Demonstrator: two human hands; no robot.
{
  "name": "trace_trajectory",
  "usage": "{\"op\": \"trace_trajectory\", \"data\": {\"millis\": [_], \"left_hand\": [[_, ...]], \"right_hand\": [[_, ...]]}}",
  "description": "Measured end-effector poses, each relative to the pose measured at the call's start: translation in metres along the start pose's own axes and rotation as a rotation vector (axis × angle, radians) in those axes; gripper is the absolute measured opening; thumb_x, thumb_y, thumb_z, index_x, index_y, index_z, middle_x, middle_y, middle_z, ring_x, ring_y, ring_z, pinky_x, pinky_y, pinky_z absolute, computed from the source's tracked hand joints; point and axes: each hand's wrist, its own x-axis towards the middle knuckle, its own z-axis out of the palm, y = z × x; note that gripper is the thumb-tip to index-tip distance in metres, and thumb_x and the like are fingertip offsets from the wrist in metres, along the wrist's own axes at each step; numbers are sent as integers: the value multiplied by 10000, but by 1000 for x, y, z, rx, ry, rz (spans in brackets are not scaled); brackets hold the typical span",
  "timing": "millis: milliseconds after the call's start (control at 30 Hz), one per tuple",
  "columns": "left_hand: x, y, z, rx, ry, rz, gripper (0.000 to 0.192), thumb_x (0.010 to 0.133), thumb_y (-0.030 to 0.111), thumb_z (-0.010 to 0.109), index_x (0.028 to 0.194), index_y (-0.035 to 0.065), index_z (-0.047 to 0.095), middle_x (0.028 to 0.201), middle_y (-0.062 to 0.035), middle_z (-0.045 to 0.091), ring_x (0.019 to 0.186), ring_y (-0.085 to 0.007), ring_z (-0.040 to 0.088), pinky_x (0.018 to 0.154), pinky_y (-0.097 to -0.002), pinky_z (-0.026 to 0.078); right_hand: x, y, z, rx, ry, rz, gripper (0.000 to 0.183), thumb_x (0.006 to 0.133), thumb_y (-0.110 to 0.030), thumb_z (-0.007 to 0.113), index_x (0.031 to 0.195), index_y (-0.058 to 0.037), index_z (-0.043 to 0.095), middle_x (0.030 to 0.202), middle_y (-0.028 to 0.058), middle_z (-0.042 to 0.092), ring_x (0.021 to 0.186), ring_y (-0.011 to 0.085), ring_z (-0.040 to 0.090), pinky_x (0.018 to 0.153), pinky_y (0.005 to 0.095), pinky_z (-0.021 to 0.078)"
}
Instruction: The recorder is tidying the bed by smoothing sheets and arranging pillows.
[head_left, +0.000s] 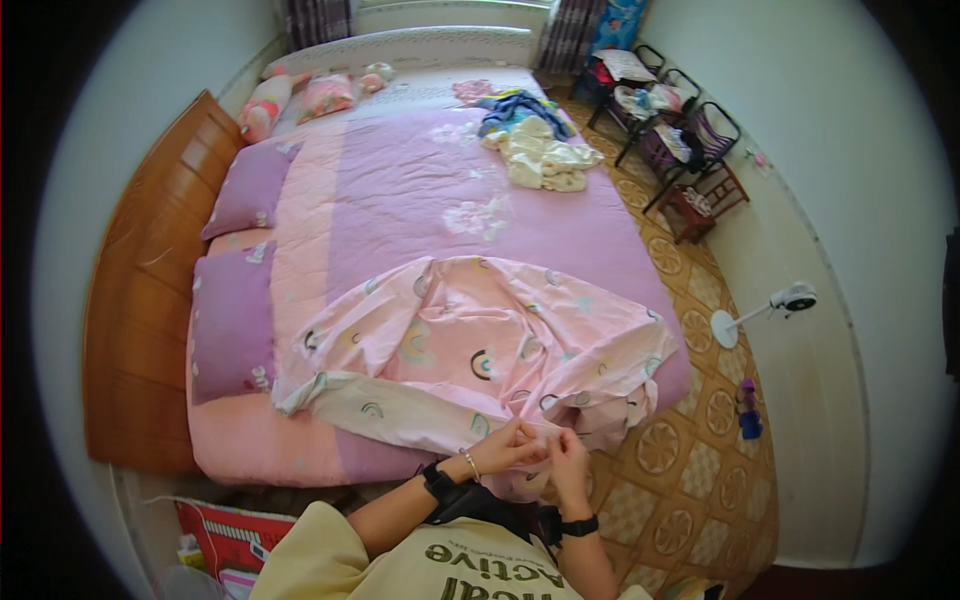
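Observation:
A pink fabric cover (450, 330) printed with rainbows is spread in loose folds over the near part of the bed. My left hand (512, 448) pinches the cover's near edge, its fingertips close together. Right beside it, my right hand (568, 461) grips the same edge, and a bit of cloth hangs below both hands. What exactly lies between the fingertips is too small to tell. Underneath the cover is a purple and peach quilt (405, 180) with white flowers. Two purple pillows (234, 322) lie along the left side of the bed.
A wooden headboard (150, 315) stands at left. Crumpled clothes (540, 154) lie on the bed's far right. Beyond a strip of tiled floor (660, 450) are black chairs (712, 135) with laundry, a small wooden chair (694, 210), a white fan (726, 328) and blue slippers (750, 424).

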Motion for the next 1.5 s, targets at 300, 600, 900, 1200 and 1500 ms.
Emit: {"op": "trace_trajectory", "data": {"millis": [300, 600, 900, 1200, 1500], "left_hand": [[-20, -47, -115, -641, 644, -510, 552, 833, 334, 498, 1167, -61, 305, 1052, -232, 446, 929, -301, 517, 751, -403, 499], [-50, -148, -227, -1357, 976, -232, 500, 812, 337, 523, 1113, -35, 381, 1038, -184, 503, 943, -308, 526, 806, -431, 467], [-51, -166, -216, -1336, 976, -6, 160, 841, 108, 454, 946, 10, 525, 905, -132, 578, 737, -208, 598, 634, -297, 531], [-96, -253, -352, -1540, 905, 70, 222, 822, 132, 476, 963, -39, 481, 896, -121, 561, 876, -228, 535, 748, -351, 474], [-29, -214, -261, -628, 987, -745, 295, 818, 313, 482, 900, 34, 536, 791, -81, 568, 719, -205, 555, 590, -331, 473]], "right_hand": [[-44, 28, -58, 752, 309, 127, 188, 824, -41, 469, 1011, -21, 482, 962, 48, 539, 847, 145, 535, 724, 263, 445], [-138, -2, -200, 560, 613, -218, 266, 786, -110, 514, 1027, 1, 502, 954, 113, 548, 831, 227, 531, 724, 328, 441], [-263, 34, -326, -525, 1199, -592, 270, 731, -123, 588, 968, 4, 560, 801, 171, 576, 588, 299, 528, 530, 349, 443], [-285, 43, -318, 215, 1181, -220, 314, 825, -149, 490, 1082, 31, 492, 1060, 109, 525, 978, 197, 502, 861, 317, 402], [-254, -39, -279, 800, 1417, -269, 314, 893, -236, 424, 1037, 31, 502, 1019, 98, 525, 952, 178, 509, 843, 306, 416]]}}
